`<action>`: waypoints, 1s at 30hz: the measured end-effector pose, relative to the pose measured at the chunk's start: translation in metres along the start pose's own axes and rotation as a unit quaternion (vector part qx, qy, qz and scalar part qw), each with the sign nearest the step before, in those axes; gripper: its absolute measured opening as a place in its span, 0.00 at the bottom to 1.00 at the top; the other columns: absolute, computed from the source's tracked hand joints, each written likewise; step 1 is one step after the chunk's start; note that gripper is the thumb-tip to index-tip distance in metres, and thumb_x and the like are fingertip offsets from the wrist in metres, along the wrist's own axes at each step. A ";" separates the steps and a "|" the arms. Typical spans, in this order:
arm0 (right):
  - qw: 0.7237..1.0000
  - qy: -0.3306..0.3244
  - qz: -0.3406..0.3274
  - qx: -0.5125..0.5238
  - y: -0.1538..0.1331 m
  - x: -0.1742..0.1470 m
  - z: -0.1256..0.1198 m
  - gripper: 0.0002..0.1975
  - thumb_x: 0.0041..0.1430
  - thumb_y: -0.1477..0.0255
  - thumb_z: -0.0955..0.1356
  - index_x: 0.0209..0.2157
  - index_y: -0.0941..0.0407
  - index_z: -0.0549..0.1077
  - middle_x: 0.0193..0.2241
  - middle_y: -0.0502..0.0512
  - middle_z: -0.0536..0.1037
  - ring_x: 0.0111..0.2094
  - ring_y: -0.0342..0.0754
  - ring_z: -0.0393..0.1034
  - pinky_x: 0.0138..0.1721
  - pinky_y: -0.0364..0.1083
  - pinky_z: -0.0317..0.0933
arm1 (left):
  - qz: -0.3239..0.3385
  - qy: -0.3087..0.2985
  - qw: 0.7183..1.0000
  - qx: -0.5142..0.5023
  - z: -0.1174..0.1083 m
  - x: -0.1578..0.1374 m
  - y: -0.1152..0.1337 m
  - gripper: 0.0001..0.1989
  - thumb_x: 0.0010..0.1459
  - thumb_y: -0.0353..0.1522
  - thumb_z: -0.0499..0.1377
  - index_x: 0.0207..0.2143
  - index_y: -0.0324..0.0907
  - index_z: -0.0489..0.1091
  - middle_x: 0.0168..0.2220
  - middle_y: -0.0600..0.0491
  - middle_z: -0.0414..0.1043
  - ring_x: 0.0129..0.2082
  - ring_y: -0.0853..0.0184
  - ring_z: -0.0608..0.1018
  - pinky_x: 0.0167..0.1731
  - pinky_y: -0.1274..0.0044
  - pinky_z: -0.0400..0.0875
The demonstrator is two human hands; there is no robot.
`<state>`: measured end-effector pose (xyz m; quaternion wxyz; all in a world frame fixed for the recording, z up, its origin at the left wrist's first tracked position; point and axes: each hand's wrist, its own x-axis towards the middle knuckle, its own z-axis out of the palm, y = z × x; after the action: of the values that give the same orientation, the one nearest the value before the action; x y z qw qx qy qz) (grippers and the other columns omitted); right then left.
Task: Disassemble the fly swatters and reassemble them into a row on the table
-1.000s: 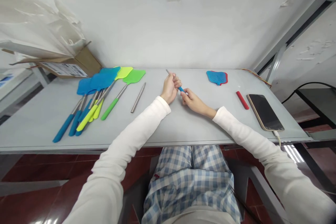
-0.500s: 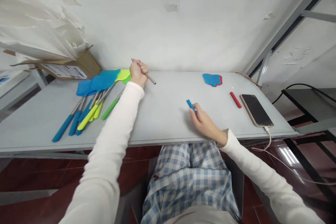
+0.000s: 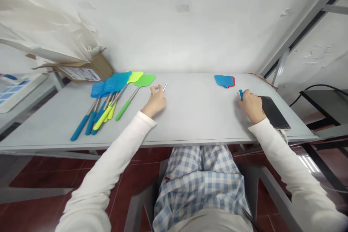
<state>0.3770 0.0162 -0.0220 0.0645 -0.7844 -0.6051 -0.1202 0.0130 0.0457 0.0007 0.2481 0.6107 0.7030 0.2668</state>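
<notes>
My left hand (image 3: 155, 102) is closed around a thin metal rod (image 3: 165, 87), whose silver end sticks out past the fingers above the table. To its left lies a green fly swatter (image 3: 123, 109), its head toward the wall. Over at the right, my right hand (image 3: 252, 106) grips a short blue handle (image 3: 241, 94); only its end shows beyond the fingers. That hand is just left of a dark phone (image 3: 274, 113) and partly covers it. A loose blue swatter head (image 3: 223, 80) rests on a red swatter head (image 3: 233, 81) near the wall.
A pile of blue and yellow fly swatters (image 3: 116, 81) lies at the left. Behind it stands an open cardboard box (image 3: 81, 72) with plastic sheeting. A white cable (image 3: 284, 136) runs from the phone over the front edge of the grey table (image 3: 190, 123).
My left hand has come down and right, nearer me, with the rod. My right hand has carried the blue handle rightward to the phone, and the red handle there is now hidden.
</notes>
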 end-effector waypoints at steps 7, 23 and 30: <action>0.997 0.071 -0.015 -0.009 0.000 -0.005 0.008 0.20 0.62 0.71 0.61 0.51 0.69 0.67 0.51 0.82 0.68 0.53 0.69 0.63 0.47 0.61 0.59 | 0.087 0.069 0.968 0.225 0.016 -0.018 -0.021 0.35 0.54 0.20 0.50 0.66 0.23 0.52 0.68 0.24 0.46 0.66 0.39 0.59 0.63 0.54 0.55; 0.985 0.075 -0.139 0.069 -0.034 0.011 0.009 0.23 0.64 0.67 0.61 0.54 0.68 0.67 0.57 0.81 0.62 0.54 0.69 0.61 0.49 0.62 0.59 | -0.010 0.082 0.957 0.278 -0.023 0.004 -0.051 0.19 0.62 0.32 0.51 0.52 0.30 0.67 0.53 0.28 0.68 0.55 0.44 0.73 0.53 0.62 0.68; 0.953 0.098 -0.245 0.152 -0.091 0.025 0.016 0.17 0.63 0.72 0.60 0.49 0.66 0.69 0.57 0.79 0.63 0.54 0.67 0.61 0.50 0.63 0.59 | -0.029 0.089 0.957 0.274 -0.026 0.001 -0.052 0.18 0.63 0.38 0.53 0.49 0.35 0.67 0.49 0.31 0.73 0.50 0.46 0.77 0.45 0.64 0.72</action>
<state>0.2970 0.0670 -0.0348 0.2103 -0.5778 -0.7802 -0.1149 -0.0427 0.0392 -0.0155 0.0151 0.6087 0.7856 0.1099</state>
